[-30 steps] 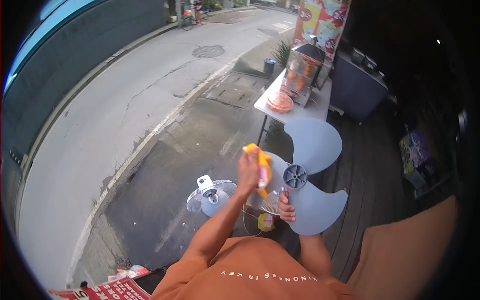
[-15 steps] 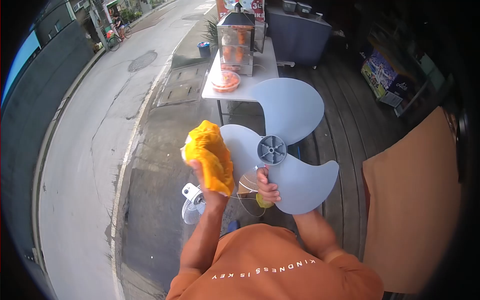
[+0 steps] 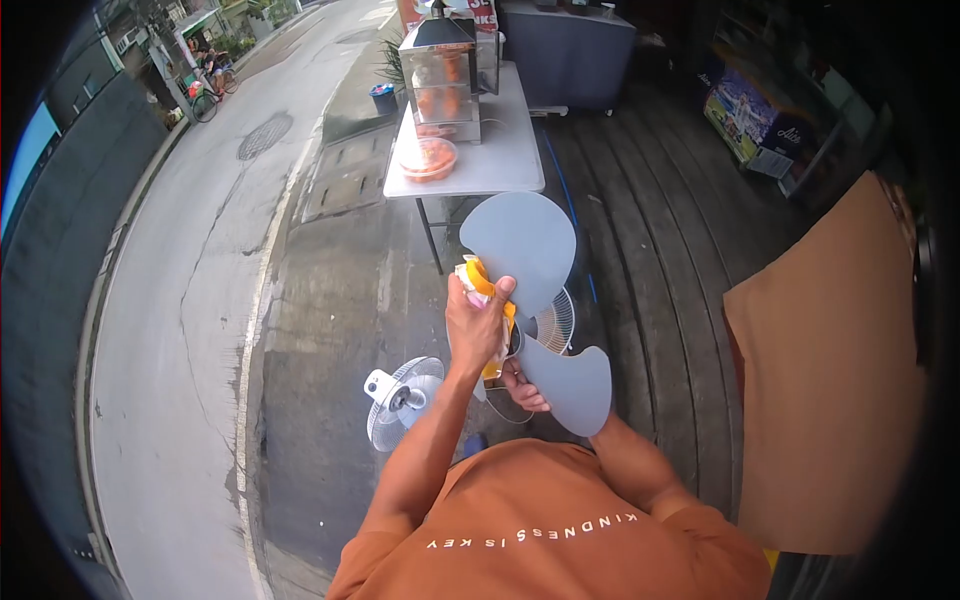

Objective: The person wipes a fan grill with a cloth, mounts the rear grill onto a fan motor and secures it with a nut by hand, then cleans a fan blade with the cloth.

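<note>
My left hand [image 3: 477,325] is closed around a bunched yellow cloth [image 3: 480,275] with white patches, pressed against the grey fan blade [image 3: 528,245]. Its thumb lies along the blade's near edge. My right hand [image 3: 525,388] grips the same three-lobed blade from below, close to the hub, which is mostly hidden behind my left hand and the cloth. The blade is tilted, with one lobe up toward the table and another down to the right. Below left stands a white fan body [image 3: 402,398] with its rear grille. Part of another round grille [image 3: 557,318] shows behind the blade.
A white table [image 3: 505,150] ahead carries a glass food warmer [image 3: 440,85] and a round clear tub [image 3: 428,160] of orange food. A brown board [image 3: 830,390] stands at the right, a printed freezer [image 3: 745,120] beyond it. The road [image 3: 170,330] runs along the left.
My left hand has brought the yellow cloth rightward onto the blade. The blade has turned and tilted in my right hand, and now appears narrower and lower.
</note>
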